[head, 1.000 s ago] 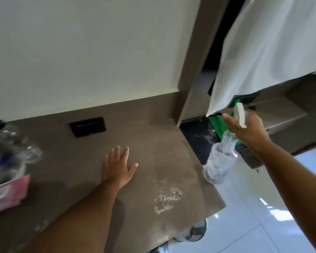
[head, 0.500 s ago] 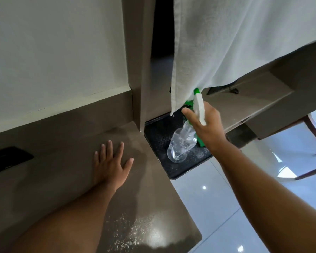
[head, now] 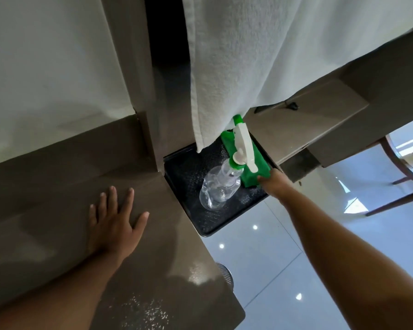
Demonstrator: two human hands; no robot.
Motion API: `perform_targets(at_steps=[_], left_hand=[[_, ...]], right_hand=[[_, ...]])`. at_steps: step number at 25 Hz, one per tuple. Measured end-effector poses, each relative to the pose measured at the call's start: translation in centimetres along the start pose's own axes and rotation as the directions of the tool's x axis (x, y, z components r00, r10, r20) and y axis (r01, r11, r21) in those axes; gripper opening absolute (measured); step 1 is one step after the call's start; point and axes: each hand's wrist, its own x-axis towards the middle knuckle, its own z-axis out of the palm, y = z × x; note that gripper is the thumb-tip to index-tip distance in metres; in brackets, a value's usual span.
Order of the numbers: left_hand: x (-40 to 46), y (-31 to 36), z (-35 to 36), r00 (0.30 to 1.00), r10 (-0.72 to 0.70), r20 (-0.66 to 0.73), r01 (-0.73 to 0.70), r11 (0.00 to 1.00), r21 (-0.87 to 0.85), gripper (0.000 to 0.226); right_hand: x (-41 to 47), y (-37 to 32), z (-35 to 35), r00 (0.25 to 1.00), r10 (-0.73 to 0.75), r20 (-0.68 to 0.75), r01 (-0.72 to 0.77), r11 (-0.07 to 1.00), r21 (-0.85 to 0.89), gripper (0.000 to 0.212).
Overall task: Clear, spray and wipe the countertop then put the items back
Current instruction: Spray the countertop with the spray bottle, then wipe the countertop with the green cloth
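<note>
A brown countertop (head: pixel 57 234) fills the lower left, with a patch of spray droplets (head: pixel 150 313) near its front edge. My left hand (head: pixel 115 225) lies flat on it, fingers spread, holding nothing. To the right, on a lower black tray (head: pixel 215 225), stands a clear spray bottle (head: pixel 218 186) with a white and green trigger head, free of any hand. My right hand (head: pixel 275 184) is at the near corner of a green cloth (head: pixel 255 167) behind the bottle. Its thumb presses on the cloth and its fingers are hidden.
A white towel (head: pixel 272 55) hangs from above, its lower edge just over the tray and cloth. A brown shelf (head: pixel 308 125) runs to the right. A wooden chair leg (head: pixel 405 186) and glossy white floor (head: pixel 260 270) lie beyond. A round metal object (head: pixel 224 275) shows under the counter edge.
My right hand carried the spray bottle to the black tray, set it down, let go and moved onto the green cloth. The view swung right; my left hand stayed flat on the counter.
</note>
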Motion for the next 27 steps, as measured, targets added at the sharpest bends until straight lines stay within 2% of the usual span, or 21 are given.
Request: perform_targets(at_steps=[6,8,10,12,14,16,19,22,25,27], left_hand=[[0.4,-0.3,0.9,0.999,-0.002,-0.036,0.002,1.0,0.003,0.075],[0.3,-0.3,0.8,0.999,-0.005,-0.044,0.005,1.0,-0.001,0.075],[0.3,-0.2,0.5,0.999,-0.001,-0.041,0.001,1.0,-0.004,0.075],[0.2,-0.2,0.0,1.0,-0.003,-0.03,0.003,1.0,-0.014,0.076],[0.0,0.0,-0.4,1.0,-0.01,-0.015,0.01,1.0,-0.03,0.077],[-0.1,0.0,-0.8,1.0,-0.015,-0.001,0.015,0.999,-0.051,0.078],[-0.2,0.2,-1.1,1.0,-0.018,0.016,0.019,0.999,-0.046,0.078],[-0.3,0.1,-1.1,0.999,-0.017,0.035,0.018,0.999,-0.029,0.076],[-0.2,0.0,-0.7,1.0,-0.008,0.022,0.009,0.999,-0.05,0.075],[-0.3,-0.1,-0.6,1.0,-0.004,0.006,0.005,0.998,-0.063,0.075]], right_hand=[[7.1,0.2,2.0,0.991,0.071,-0.114,-0.1,0.957,-0.272,0.047],[7.9,0.3,1.1,0.993,0.056,-0.104,-0.082,0.961,-0.262,0.04],[7.4,-0.1,-0.1,0.996,0.031,-0.078,-0.043,0.985,-0.164,0.033],[5.1,-0.8,-1.3,0.996,-0.007,-0.088,0.016,0.995,0.098,0.026],[0.6,-1.2,-2.3,0.996,0.026,-0.088,0.021,0.872,0.488,0.015],[-5.1,-0.7,-3.3,0.999,0.044,-0.022,-0.015,0.711,0.703,0.01],[-13.2,0.0,-4.4,0.995,0.035,0.092,-0.093,0.639,0.764,0.008],[-20.2,-0.3,-3.5,0.965,-0.076,0.249,-0.166,0.558,0.813,0.007],[-25.6,-0.6,-1.2,0.929,-0.238,0.285,-0.151,0.457,0.877,0.008],[-28.0,-0.1,1.5,0.914,-0.257,0.314,-0.198,0.392,0.898,0.004]])
